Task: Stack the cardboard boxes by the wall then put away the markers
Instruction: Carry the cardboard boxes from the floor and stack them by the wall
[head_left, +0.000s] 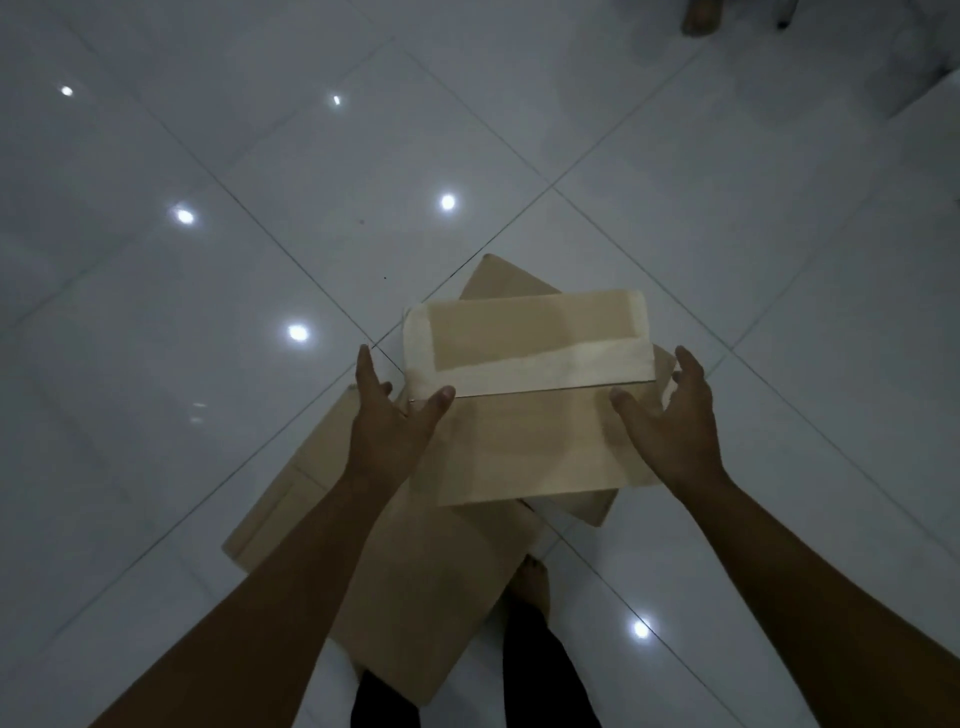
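Looking straight down at a glossy white tiled floor (208, 291) with a bunch of ceiling light reflections dotted across it. Dead centre there's a messy pile of cardboard boxes: the top box (530, 395) sits closest to the camera, with a wide strip of pale tape along its far edge and a seam running across it. Under it, sticking out toward 7 o'clock, is a bigger flat box (415, 587), and a third box (506, 278) pokes out at 12 o'clock, with a corner of it also showing at about 4 o'clock. The left hand (392, 421) is at the top box's 9 o'clock edge, thumb resting on the lid near the seam and fingers spread along the side, so the grip looks loose and not really clamped on. The right hand (670, 415) is at the 3 o'clock edge, fingers spread and relaxed, thumb just touching the lid; also an open grip, nothing pinched. One bare foot (530, 582) peeks out under the pile at 6 o'clock. Way up at 1 o'clock there's another person's foot (701, 18) at the frame edge.
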